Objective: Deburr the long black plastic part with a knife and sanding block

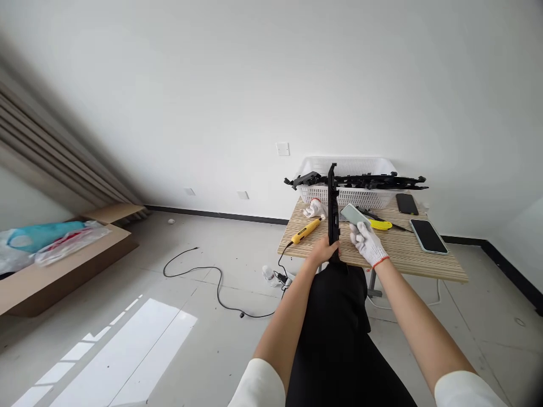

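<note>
Our left hand [324,250] was clamped low on the strip [333,212], which rose above it; our right hand [365,244], gloved, gripped a slab [354,215] just beside. Low hold could've let the strip tip into the basket [365,199] beyond.

No legible text, label, brand, number or sign in the head view, no readable characters on the black strip [331,209], flat grey object [354,215], yellow corded tool [306,231], white basket [353,198], dark-screened phones [428,236] or cardboard box [80,259].
</note>
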{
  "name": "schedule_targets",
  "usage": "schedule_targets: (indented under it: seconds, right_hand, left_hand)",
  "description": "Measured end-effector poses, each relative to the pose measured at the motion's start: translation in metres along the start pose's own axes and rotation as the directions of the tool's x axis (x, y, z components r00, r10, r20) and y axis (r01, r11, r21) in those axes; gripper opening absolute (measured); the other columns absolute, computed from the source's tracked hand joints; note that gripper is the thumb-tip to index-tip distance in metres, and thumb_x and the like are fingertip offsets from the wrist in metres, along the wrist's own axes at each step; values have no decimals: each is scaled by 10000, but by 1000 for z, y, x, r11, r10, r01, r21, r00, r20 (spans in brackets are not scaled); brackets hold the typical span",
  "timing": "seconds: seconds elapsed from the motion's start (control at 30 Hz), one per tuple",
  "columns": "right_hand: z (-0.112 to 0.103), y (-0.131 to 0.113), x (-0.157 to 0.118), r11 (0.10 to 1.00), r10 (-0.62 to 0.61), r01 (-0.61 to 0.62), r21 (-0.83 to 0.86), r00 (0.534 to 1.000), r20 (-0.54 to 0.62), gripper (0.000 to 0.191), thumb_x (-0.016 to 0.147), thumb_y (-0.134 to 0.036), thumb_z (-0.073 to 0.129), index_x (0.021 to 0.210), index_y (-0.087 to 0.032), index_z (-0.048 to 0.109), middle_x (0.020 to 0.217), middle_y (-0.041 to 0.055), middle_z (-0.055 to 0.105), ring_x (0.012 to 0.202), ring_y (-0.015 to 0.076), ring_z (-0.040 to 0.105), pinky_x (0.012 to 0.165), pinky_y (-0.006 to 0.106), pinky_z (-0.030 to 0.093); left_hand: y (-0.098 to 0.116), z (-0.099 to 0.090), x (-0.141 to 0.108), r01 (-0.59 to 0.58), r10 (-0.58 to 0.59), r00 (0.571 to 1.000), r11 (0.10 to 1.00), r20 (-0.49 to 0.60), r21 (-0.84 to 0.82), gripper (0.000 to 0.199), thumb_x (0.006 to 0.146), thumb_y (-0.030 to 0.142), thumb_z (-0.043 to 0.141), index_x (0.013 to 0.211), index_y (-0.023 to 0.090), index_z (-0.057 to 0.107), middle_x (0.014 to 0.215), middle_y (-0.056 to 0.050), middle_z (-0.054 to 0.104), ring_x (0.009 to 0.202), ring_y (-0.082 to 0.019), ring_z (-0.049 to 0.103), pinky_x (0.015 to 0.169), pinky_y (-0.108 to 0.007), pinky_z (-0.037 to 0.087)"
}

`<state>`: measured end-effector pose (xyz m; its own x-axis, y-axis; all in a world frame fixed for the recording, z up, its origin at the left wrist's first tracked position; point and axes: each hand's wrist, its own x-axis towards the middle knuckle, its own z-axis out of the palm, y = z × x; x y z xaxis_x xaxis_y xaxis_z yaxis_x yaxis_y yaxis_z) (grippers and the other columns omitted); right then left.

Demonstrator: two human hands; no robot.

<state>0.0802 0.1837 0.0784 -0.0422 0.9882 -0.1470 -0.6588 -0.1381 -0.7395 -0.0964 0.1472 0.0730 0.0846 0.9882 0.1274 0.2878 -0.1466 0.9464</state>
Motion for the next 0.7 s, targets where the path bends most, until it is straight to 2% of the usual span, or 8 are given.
schedule_targets:
  seconds: [0.07, 0.13, 0.23, 0.33, 0.47, 0.57, 0.63, 0.7]
  right_hand:
    - [-2, -2, -2, 1000, 17, -17, -12, 1000, 15, 325, 678, -310, 832, 849, -250, 561, 712, -56, 671, 414, 48, 533, 353, 123, 423]
    - [-3, -2, -1, 1000, 6, -5, -12, 1000, 22, 340, 659, -289, 837, 872, -258, 574, 719, -62, 664, 436, 53, 543, 375, 135, 449]
    - [-2, 1, 2, 999, -44, 44, 4, 999, 27, 442, 617, -226, 848, 977, -284, 598, 812, -69, 685, 493, 43, 558, 589, 221, 580]
    - [-1, 2, 5, 997, -71, 71, 15, 997, 28, 402, 630, -322, 842, 957, -265, 615, 718, -82, 633, 505, 55, 545, 700, 271, 593]
    - [-2, 3, 4, 997, -80, 80, -1, 997, -5, 344, 685, -502, 779, 788, -241, 579, 608, -80, 548, 479, 78, 499, 700, 315, 590]
    - [-2, 7, 0, 995, -65, 61, -75, 997, -43, 353, 671, -461, 806, 723, -245, 532, 582, -85, 533, 461, 82, 488, 682, 323, 589]
    - [1, 11, -3, 993, -24, 20, -117, 999, -38, 344, 640, -399, 843, 803, -252, 578, 656, -60, 604, 513, 101, 550, 613, 291, 574]
    - [6, 15, -3, 992, -33, 30, -122, 999, -26, 412, 625, -364, 860, 943, -265, 618, 799, -25, 669, 595, 115, 601, 553, 243, 539]
  left_hand:
    - [-1, -1, 1, 2, -2, 999, 1000, 53, 14, 160, 832, 349, 620, 853, 207, 549, 642, 3, 711, 637, -212, 697, 721, -358, 559]
    - [-1, -2, 2, 1, -3, 996, 999, 85, 32, 155, 848, 348, 594, 895, 208, 547, 667, 2, 719, 651, -214, 698, 727, -357, 550]
    - [-1, -1, 5, -3, -3, 994, 998, 107, 62, 155, 858, 344, 577, 934, 214, 542, 688, 2, 729, 686, -226, 705, 729, -355, 536]
    - [0, 2, 8, -5, -5, 992, 997, 127, 73, 172, 864, 335, 561, 988, 219, 538, 716, -2, 743, 704, -234, 711, 712, -347, 525]
    - [2, 4, 7, 5, -13, 989, 998, 148, 60, 235, 874, 329, 546, 1081, 223, 509, 755, -1, 754, 736, -234, 717, 693, -332, 513]
    - [1, 1, 4, 14, -19, 989, 999, 147, 33, 244, 892, 308, 512, 1116, 217, 479, 794, -9, 755, 749, -220, 712, 709, -327, 513]
    - [-1, -2, 2, 18, -17, 985, 1000, 170, -5, 257, 897, 293, 500, 1139, 214, 462, 793, -6, 750, 731, -211, 712, 696, -318, 517]
    - [-4, -5, 1, 9, -3, 978, 1000, 210, -26, 266, 897, 284, 500, 1151, 218, 461, 776, 4, 742, 717, -205, 712, 685, -309, 521]
